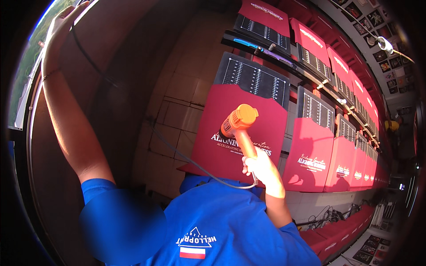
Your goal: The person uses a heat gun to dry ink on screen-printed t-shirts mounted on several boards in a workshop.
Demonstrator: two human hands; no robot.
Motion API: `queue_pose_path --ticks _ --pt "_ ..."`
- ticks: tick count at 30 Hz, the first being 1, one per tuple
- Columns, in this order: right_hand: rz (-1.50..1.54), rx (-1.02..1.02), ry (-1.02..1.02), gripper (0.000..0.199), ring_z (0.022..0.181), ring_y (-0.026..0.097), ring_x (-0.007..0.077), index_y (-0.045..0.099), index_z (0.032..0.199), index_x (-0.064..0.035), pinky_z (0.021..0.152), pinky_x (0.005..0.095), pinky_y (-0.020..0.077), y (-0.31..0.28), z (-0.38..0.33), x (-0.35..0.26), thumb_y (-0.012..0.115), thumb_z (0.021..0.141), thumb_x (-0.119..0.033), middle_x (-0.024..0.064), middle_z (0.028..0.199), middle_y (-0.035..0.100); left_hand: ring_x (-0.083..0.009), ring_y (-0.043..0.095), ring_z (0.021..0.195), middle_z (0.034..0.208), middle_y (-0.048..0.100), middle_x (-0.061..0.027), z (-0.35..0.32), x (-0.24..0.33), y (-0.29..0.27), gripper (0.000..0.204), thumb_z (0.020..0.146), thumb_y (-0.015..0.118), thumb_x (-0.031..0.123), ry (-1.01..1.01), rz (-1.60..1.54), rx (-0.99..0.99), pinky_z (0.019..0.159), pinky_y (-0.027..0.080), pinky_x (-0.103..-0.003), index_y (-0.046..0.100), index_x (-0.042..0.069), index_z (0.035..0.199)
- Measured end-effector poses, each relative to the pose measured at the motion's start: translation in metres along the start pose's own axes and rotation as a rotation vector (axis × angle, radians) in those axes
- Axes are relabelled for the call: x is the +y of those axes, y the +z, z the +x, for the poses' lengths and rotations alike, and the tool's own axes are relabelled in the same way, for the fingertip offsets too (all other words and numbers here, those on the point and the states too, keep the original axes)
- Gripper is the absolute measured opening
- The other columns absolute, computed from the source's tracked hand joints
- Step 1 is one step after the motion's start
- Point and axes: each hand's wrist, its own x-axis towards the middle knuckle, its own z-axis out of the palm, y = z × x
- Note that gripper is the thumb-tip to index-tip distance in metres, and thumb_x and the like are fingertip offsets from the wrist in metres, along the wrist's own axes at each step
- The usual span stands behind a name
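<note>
My right hand (262,170) is closed around the handle of an orange heat gun (242,122). Its dark nozzle end is over the white print on a dark red fabric panel (239,106). That panel lies on a black printing board (253,75) marked with white scales. A grey cord (199,168) runs from the handle's base off to the left. At the far upper left, my left arm is stretched out, and my left hand (64,17) has its fingers bent over the edge of a window frame (82,15). Part of that hand is in shadow.
Several more boards with red printed panels (306,153) stand in a row to the right. A second row lies behind a dark rail (284,57) holding a blue squeegee-like strip (244,43). A white socket (385,43) hangs on a cable. Tangled cables (330,215) lie lower right.
</note>
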Motion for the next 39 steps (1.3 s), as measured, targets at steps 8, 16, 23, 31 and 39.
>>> queue_pose_path --ticks 8,16,23,31,39 --pt "-0.068 -0.029 0.011 0.041 0.059 0.059 0.0111 0.049 0.122 0.0023 0.053 0.0265 0.0484 0.012 0.005 -0.001 0.059 0.087 -0.016 0.005 0.077 0.059 -0.0037 0.05 0.075 0.076 0.056 0.006 -0.003 0.001 -0.002 0.047 0.086 0.062 0.055 0.003 0.033 0.032 0.077 0.04 -0.022 0.066 0.008 0.091" --pt "-0.092 -0.048 0.064 0.04 0.064 0.059 0.0108 0.048 0.124 0.001 0.057 0.0263 0.05 0.016 0.009 -0.008 0.059 0.088 -0.012 0.004 0.081 0.057 -0.0041 0.049 0.074 0.076 0.055 0.0059 -0.007 0.006 -0.002 0.048 0.085 0.063 0.055 0.011 0.053 0.053 0.076 0.04 -0.022 0.066 0.008 0.091" --pt "-0.099 -0.007 -0.013 0.043 0.065 0.059 0.0103 0.047 0.125 0.0014 0.057 0.025 0.0503 0.02 0.01 -0.001 0.059 0.087 -0.015 0.0034 0.082 0.056 -0.0045 0.049 0.074 0.075 0.055 0.0057 -0.009 0.007 -0.001 0.049 0.084 0.063 0.056 0.014 0.068 0.073 0.075 0.04 -0.022 0.066 0.008 0.091" --pt "-0.27 0.022 0.028 0.043 0.063 0.06 0.0125 0.049 0.12 0.0039 0.056 0.0275 0.0496 0.026 -0.026 0.005 0.061 0.086 -0.019 0.008 0.081 0.058 -0.0049 0.048 0.074 0.075 0.054 0.0056 -0.011 0.007 -0.002 0.05 0.084 0.063 0.057 0.02 0.083 0.085 0.074 0.039 -0.022 0.067 0.008 0.091" --pt "-0.178 -0.019 -0.031 0.045 0.064 0.061 0.0116 0.047 0.124 0.0042 0.057 0.0268 0.0503 0.028 -0.027 0.008 0.059 0.086 -0.017 0.0056 0.082 0.058 -0.0053 0.048 0.073 0.075 0.053 0.0055 -0.017 0.011 -0.003 0.051 0.083 0.063 0.058 0.031 0.096 0.089 0.074 0.039 -0.022 0.067 0.008 0.091"
